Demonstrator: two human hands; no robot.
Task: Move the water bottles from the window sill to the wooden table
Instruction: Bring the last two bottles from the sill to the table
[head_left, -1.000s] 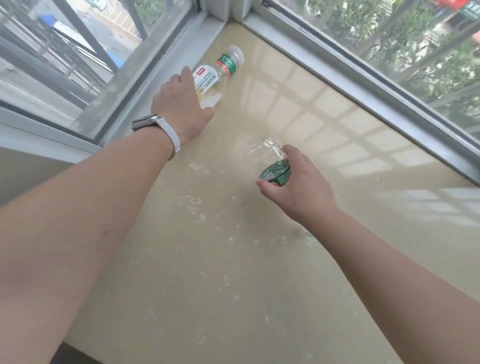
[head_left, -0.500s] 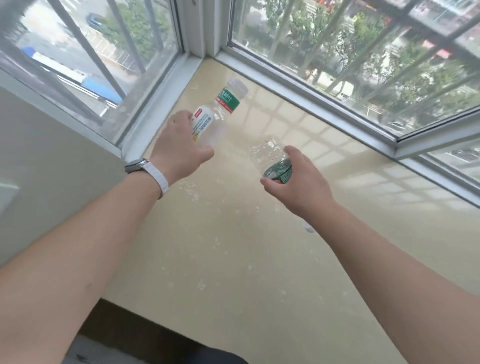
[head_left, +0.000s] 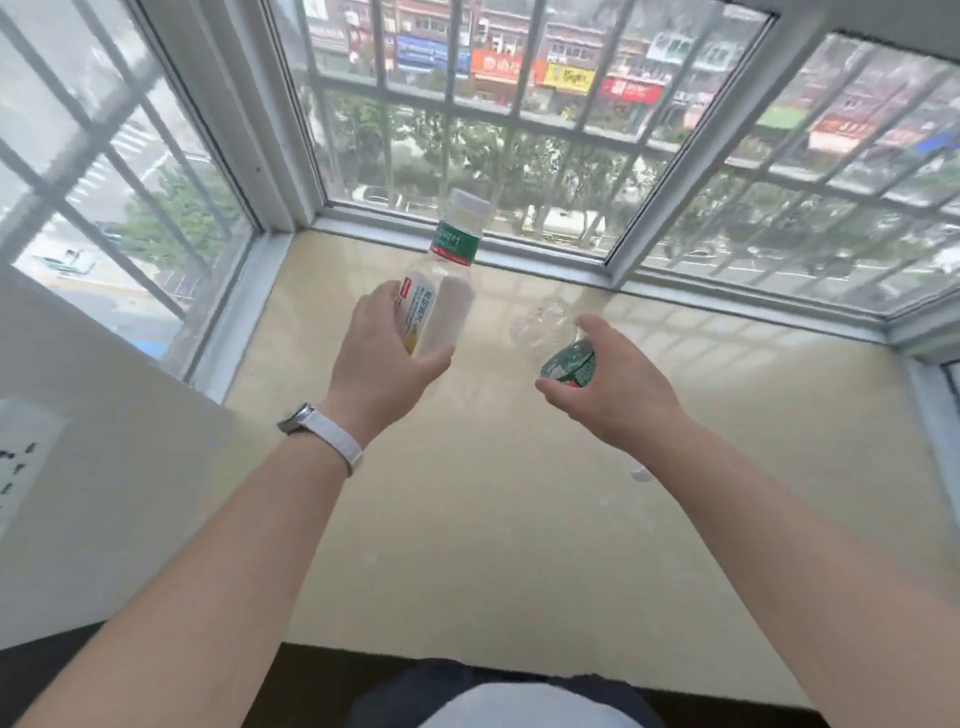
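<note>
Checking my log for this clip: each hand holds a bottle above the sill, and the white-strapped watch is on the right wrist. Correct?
No. The head view shows the white-strapped watch on the left wrist, not the right. The rest holds: the left hand grips the white-capped bottle and the right hand grips the second bottle, both above the sill.

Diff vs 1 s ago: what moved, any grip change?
Left hand lifted the tall bottle off the sill, where it lay near the corner, and tipped it cap-up. Right hand kept the crushed bottle above the sill. Both grips unchanged.
</note>
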